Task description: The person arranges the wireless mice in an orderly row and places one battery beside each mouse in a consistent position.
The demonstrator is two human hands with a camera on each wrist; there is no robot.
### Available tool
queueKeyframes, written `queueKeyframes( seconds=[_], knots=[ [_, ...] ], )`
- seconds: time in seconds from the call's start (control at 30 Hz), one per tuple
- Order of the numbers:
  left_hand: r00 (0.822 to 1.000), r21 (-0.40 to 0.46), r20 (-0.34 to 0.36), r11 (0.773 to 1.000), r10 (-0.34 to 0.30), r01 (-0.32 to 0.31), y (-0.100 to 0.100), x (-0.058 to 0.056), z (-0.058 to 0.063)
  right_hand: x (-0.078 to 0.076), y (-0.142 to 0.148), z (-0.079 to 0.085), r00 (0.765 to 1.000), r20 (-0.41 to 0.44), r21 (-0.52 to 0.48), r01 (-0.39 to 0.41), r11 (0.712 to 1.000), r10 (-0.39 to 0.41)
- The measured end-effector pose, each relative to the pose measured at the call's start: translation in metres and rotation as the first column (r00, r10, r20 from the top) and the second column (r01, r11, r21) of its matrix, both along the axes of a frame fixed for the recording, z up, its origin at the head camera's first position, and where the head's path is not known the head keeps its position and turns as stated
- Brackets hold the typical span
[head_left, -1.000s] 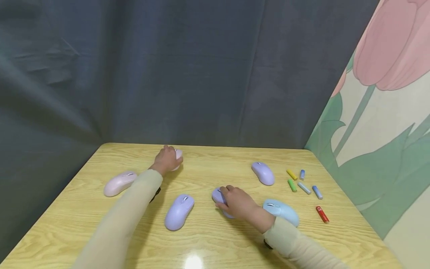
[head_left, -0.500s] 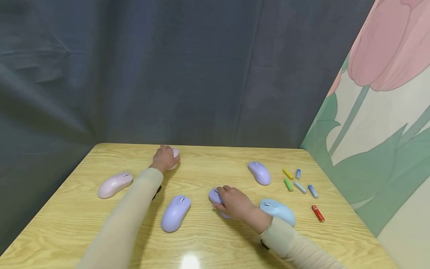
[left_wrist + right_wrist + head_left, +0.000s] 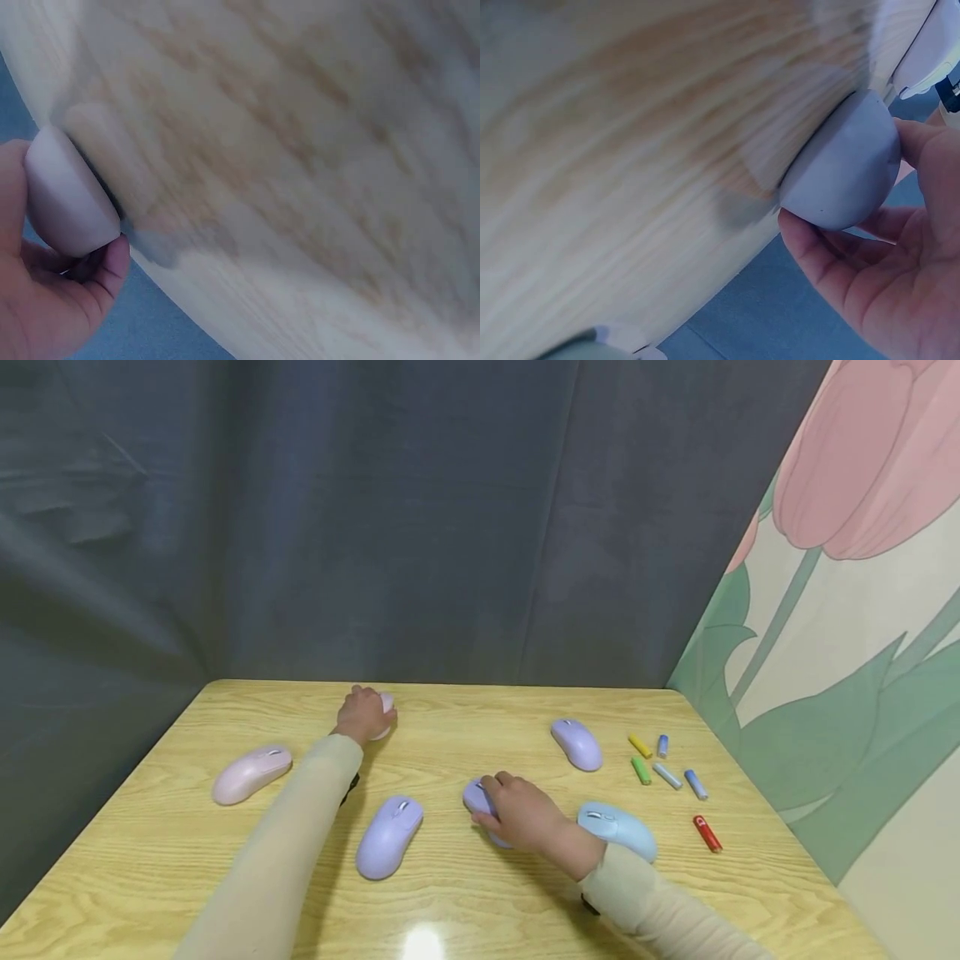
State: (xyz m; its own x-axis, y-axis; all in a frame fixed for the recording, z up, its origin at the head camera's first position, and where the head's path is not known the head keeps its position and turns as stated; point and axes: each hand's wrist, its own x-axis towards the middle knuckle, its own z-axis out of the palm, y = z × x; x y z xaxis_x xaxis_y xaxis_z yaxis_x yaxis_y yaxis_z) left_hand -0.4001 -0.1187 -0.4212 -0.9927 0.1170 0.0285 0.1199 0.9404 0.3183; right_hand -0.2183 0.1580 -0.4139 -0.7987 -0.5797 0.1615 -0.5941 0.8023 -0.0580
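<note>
Near the table's far edge, my left hand [image 3: 363, 713] grips a pale pink computer mouse [image 3: 71, 199] by its sides. Most of that mouse is hidden under the hand in the head view. At the middle of the table, my right hand [image 3: 525, 814] holds a purple computer mouse [image 3: 844, 169], thumb on one side and fingers on the other. Both mice sit at the tabletop in the wrist views. A second purple mouse [image 3: 389, 837] lies between the two arms. Close beside the right wrist is a light blue mouse [image 3: 618, 831].
Another pink mouse [image 3: 252, 774] lies left of the left forearm. A third purple mouse [image 3: 577, 744] is further back on the right. Several small batteries, among them a red battery [image 3: 707, 833], a green battery [image 3: 641, 770] and a yellow battery [image 3: 640, 745], lie near the table's right edge.
The whole scene has shifted slightly left in the head view. Both hands keep their hold on the same mice, with no clear movement over the table.
</note>
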Motion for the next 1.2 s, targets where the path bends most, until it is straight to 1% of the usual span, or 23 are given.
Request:
queueKeyframes(
  seconds=[0.2,0.33,0.47,0.6,0.73,1.0,1.2],
  knots=[
    [1.0,0.002,0.011,1.0,0.004,-0.004,-0.0017,0.0022,-0.0005,-0.0005,-0.001,-0.0008,1.0,0.003,0.011,0.002,1.0,-0.003],
    [1.0,0.007,0.014,1.0,0.003,-0.003,-0.0021,0.0031,0.0024,-0.0013,-0.0017,-0.0018,1.0,0.014,0.027,0.011,1.0,-0.011],
    [1.0,-0.004,0.002,1.0,-0.008,0.008,-0.0023,0.0015,0.0047,-0.0022,-0.0024,-0.0005,0.999,0.026,0.044,0.028,0.999,-0.03],
    [1.0,-0.032,-0.006,0.999,-0.027,0.027,-0.0025,-0.0018,0.0044,-0.0034,-0.0031,0.0002,0.998,0.035,0.07,0.047,0.996,-0.049],
    [1.0,-0.035,-0.003,0.999,-0.028,0.028,-0.002,-0.003,0.0032,-0.0032,-0.0041,-0.0007,0.997,0.04,0.104,0.054,0.993,-0.059],
    [1.0,-0.063,0.016,0.998,-0.009,0.01,0.0009,-0.0038,-0.0004,-0.0008,-0.007,-0.002,0.999,-0.019,0.17,0.051,0.984,-0.048],
    [1.0,-0.07,0.023,0.998,0.004,-0.003,0.0005,-0.0031,-0.0017,-0.0004,-0.0095,-0.0023,0.998,-0.031,0.165,0.058,0.985,-0.053]
  ],
)
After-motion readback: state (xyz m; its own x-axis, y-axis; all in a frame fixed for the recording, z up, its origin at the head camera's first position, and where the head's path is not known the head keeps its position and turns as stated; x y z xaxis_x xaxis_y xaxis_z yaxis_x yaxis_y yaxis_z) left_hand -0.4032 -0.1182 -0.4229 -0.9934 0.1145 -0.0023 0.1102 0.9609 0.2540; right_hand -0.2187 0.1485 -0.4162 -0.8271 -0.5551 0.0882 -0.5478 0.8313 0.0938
